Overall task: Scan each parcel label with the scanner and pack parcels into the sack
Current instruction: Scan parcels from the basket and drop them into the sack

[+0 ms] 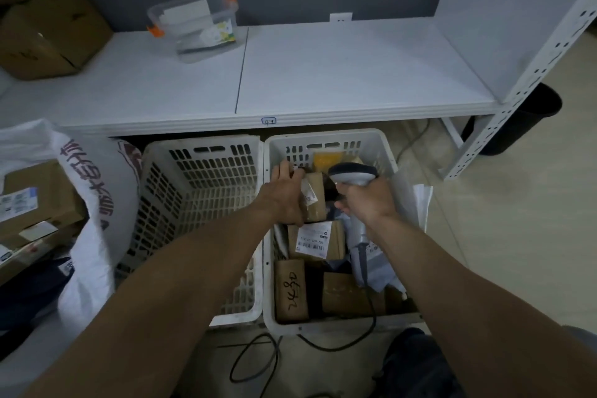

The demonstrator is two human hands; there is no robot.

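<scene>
White woven sack [97,191] sits at your far left, mouth open, and cardboard parcels [35,200] already lie inside it, so by my reading packing is under way. Next along, a slotted white crate [200,203] stands between the sack and the parcel crate [326,134].

Now your left hand [284,194]: it reaches into the parcel crate, fingers and thumb wrapped round a small brown parcel [315,197] with a white label strip facing up. Just to the right, your right hand [371,200] is clenched on the handle of the scanner [353,173]. Its grey head hovers over the far end of the crate, close beside that parcel. Its cable [374,313] trails over the crate's near wall to the floor. Whether the beam is on the label, I cannot tell.

Below your hands, plenty is left:
- a labelled carton [315,237]
- a brown parcel with handwritten numbers [290,291]
- another taped brown parcel [349,297]
- a grey poly mailer [371,255]
- a yellow packet [326,160] at the far end

I'd judge you somewhere in the middle. Some parcels are bagged, this one is at the scan step, and at least five more need scanning and carrying left to the sack.
</scene>
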